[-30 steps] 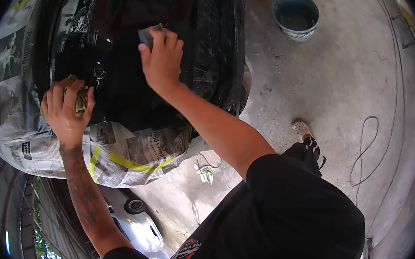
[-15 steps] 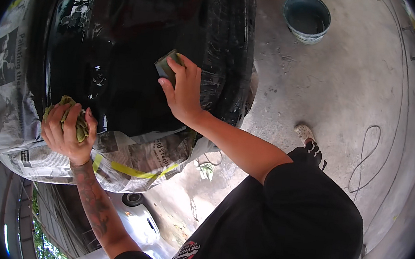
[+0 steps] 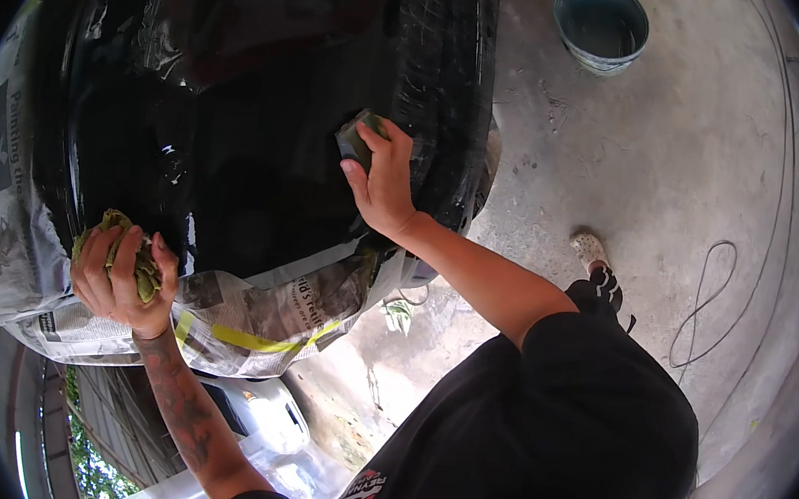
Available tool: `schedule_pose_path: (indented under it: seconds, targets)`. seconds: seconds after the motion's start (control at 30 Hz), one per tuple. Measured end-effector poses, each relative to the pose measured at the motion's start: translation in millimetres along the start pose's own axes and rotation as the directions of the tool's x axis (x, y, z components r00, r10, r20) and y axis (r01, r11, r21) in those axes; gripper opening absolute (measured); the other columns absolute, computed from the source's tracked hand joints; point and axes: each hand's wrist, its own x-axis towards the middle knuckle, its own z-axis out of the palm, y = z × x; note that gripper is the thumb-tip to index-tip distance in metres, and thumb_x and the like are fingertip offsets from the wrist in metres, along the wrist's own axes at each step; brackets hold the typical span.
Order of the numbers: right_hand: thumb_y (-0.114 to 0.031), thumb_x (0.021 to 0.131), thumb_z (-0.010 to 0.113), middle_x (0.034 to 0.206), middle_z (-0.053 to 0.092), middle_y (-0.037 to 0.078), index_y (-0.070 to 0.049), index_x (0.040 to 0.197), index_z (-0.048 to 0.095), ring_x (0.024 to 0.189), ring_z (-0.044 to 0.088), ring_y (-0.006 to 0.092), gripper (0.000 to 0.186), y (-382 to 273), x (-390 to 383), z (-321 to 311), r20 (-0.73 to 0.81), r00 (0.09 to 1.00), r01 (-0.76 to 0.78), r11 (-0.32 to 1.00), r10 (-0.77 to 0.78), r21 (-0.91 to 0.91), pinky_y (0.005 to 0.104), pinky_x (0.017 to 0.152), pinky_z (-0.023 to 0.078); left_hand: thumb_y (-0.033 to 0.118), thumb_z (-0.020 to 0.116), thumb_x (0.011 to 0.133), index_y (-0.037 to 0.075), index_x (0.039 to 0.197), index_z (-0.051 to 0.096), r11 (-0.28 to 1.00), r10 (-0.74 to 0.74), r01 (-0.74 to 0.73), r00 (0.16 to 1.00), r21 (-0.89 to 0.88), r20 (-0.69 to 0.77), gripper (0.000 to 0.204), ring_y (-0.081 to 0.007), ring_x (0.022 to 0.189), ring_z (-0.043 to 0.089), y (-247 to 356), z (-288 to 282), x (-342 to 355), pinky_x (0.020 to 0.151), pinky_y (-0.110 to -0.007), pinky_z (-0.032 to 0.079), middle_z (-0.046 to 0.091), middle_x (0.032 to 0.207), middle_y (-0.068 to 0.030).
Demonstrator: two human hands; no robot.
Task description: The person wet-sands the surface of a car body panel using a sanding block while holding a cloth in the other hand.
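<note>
A wide, glossy black car panel (image 3: 262,179) fills the upper left, its surface wet-looking and streaked. My right hand (image 3: 388,186) grips a small dark grey-green block (image 3: 356,140), which looks like a sanding block, against the panel's right part. Its lower face is hidden. At the panel's near left corner my left hand (image 3: 129,308) is closed round a crumpled olive-green cloth (image 3: 144,275), bunched under the fingers. Masking newspaper (image 3: 332,296), held with yellow tape (image 3: 251,339), borders the panel's near and left edges.
A dark bucket (image 3: 582,51) with liquid in it stands on the concrete floor (image 3: 657,169) at the upper right. A thin cable (image 3: 687,330) lies looped farther right. My shoe (image 3: 589,249) is on the floor. Part of a white vehicle (image 3: 273,415) shows at the lower left.
My right hand has moved right and slightly nearer with the block. My left hand, still holding the cloth, sits slightly lower in view. The view has shifted a little.
</note>
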Motion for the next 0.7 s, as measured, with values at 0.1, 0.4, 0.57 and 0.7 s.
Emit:
schedule_pose_path:
  seconds: [0.1,0.4,0.57,0.7]
  targets:
    - [-0.013,0.095,0.067,0.136,0.044,0.025,-0.005,0.137,0.048,0.118,0.045,0.0445,0.048,34,57,9,-0.115,0.992,0.055,0.997,-0.060,-0.047,0.0508,0.103,0.038,0.024,0.077,0.086,0.017,0.106,0.071,1.000,-0.002,0.002,1.000,-0.007,0.017,0.021,-0.0293,0.104,0.066,-1,-1,-2,0.090,-0.045,0.051,0.067,0.109,-0.0027]
    - [-0.014,0.095,0.068,0.130,0.052,0.020,-0.003,0.132,0.053,0.114,0.049,0.0418,0.042,99,136,3,-0.151,0.988,0.021,0.997,-0.032,-0.075,0.0483,0.099,0.040,0.025,0.075,0.089,0.014,0.107,0.070,0.998,0.057,-0.057,0.998,0.016,0.040,0.022,-0.0289,0.103,0.067,-8,4,1,0.090,-0.045,0.052,0.067,0.108,-0.0044]
    - [-0.011,0.086,0.078,0.139,0.045,0.023,-0.012,0.133,0.053,0.122,0.048,0.0438,0.053,32,-46,-40,0.239,0.971,-0.045,0.995,0.022,0.092,0.0519,0.104,0.040,0.022,0.076,0.091,0.010,0.106,0.069,0.997,0.082,-0.082,0.995,0.003,0.050,0.020,-0.0281,0.098,0.070,-8,3,0,0.086,-0.042,0.054,0.070,0.108,-0.0062]
    - [-0.017,0.090,0.075,0.135,0.049,0.022,-0.010,0.131,0.054,0.119,0.049,0.0413,0.046,61,2,-25,0.028,1.000,-0.009,1.000,0.009,-0.004,0.0497,0.102,0.042,0.022,0.076,0.091,0.009,0.106,0.069,0.995,0.101,-0.101,0.994,-0.001,0.047,0.022,-0.0283,0.098,0.070,-9,5,1,0.087,-0.043,0.054,0.070,0.106,-0.0068]
